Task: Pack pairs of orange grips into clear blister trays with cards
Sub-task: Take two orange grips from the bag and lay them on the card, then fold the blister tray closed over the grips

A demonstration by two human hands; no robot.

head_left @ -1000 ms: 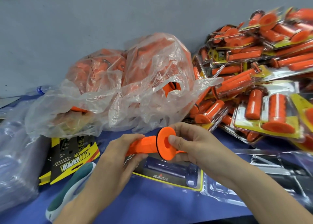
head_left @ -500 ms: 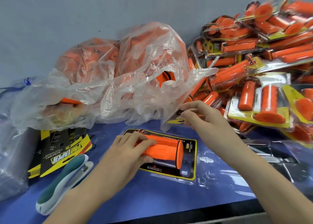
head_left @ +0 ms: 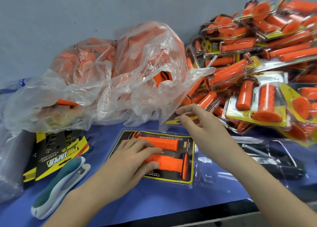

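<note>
A clear blister tray with a black-and-yellow card [head_left: 155, 179] lies on the blue table in front of me. Two orange grips lie side by side in it: the far grip [head_left: 165, 143] and the near grip [head_left: 172, 165], whose wide flange points right. My left hand [head_left: 135, 160] rests on both grips, fingers laid flat across their left ends. My right hand [head_left: 199, 125] is behind the tray, thumb and fingers pinching the corner of a yellow card [head_left: 172, 122] under the bag's edge. The tray's clear lid half [head_left: 212, 168] lies open to the right.
Crumpled plastic bags of loose orange grips [head_left: 142, 67] fill the back. A heap of packed blisters [head_left: 257, 63] covers the right. A stack of printed cards [head_left: 56, 151] and a teal-and-white stapler [head_left: 58, 184] lie left. Clear trays [head_left: 274, 158] lie right. The table's front edge [head_left: 223, 211] is close.
The flanged grip held in both hands went down into the tray beside the other one. My left hand now lies on both grips. My right hand left them and reached back to the yellow card.
</note>
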